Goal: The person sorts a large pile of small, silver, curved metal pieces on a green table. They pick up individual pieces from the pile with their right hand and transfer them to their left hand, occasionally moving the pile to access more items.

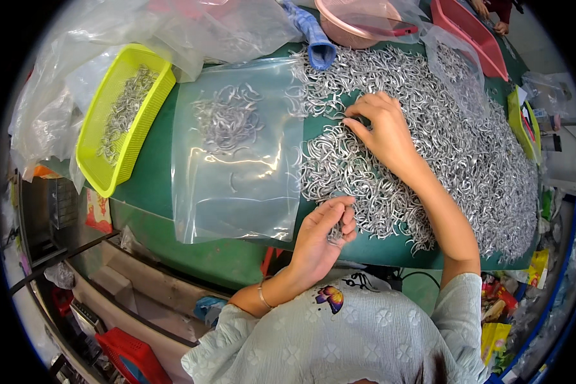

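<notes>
A wide heap of small, curved silver metal pieces (467, 173) covers the right side of the green table. My right hand (384, 131) is over the heap's left part, thumb and forefinger close together at a gap among the pieces; what they pinch, if anything, is too small to make out. Near the table's front edge, my left hand (323, 237) is curled palm up around a few metal pieces (335, 233). To the left of both hands lies a clear plastic bag (237, 192), flat on the table, with a cluster of the same pieces (229, 118) showing at its upper part.
A yellow-green basket (131, 150) with more pieces stands at the left beside crumpled plastic sheeting (51, 109). Along the far side are a blue cloth sleeve (317, 41), a pink basin (349, 29) and a pink tray (470, 38). Another person's hand (500, 27) shows at the far right.
</notes>
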{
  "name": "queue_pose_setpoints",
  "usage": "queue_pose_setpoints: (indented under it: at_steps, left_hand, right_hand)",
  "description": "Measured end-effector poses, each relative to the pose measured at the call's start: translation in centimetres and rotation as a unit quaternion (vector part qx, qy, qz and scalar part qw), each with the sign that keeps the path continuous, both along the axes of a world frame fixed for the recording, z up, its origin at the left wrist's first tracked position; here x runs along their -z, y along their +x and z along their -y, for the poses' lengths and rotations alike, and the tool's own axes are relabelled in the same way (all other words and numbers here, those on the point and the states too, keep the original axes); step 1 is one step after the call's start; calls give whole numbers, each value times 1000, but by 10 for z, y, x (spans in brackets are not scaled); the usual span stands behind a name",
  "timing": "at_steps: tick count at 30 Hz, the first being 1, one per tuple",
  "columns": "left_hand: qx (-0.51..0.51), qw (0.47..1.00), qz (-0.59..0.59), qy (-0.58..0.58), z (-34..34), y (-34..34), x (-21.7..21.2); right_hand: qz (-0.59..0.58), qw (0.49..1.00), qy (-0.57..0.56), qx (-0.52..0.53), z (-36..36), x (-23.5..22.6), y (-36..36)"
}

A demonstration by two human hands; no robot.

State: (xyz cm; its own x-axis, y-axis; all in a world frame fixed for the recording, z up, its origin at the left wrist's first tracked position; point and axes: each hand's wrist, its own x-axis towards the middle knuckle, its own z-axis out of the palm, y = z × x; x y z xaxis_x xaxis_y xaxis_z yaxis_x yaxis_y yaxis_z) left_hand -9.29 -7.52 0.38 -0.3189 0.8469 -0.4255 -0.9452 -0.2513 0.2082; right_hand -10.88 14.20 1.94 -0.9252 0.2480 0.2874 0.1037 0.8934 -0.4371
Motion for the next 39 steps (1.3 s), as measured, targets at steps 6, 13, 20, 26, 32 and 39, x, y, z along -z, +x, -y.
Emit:
queue_pose_setpoints:
  at_steps: [6,13,20,26,32,39]
  left_hand:
    - [-14,1000,9,14,-1,0,1]
    - [-44,998,-29,-35,-8,-2,-7]
    - [-65,997,-38,-1,-9,1,0]
    - [-15,1000,-10,1,-7,2,-2]
    - [71,996,-29,49,1,-2,1]
    - [89,994,-39,53,1,0,2]
  right_hand:
    - [34,997,74,-10,-3,11,-8]
    - [71,967,-245,-26,16,-32,42]
    - [86,975,-192,-71,19,-33,44]
    - [14,992,-104,-70,-5,5,-5]
    - [92,990,-5,-106,16,-1,30]
    - [165,960,-152,-168,-10,-38,62]
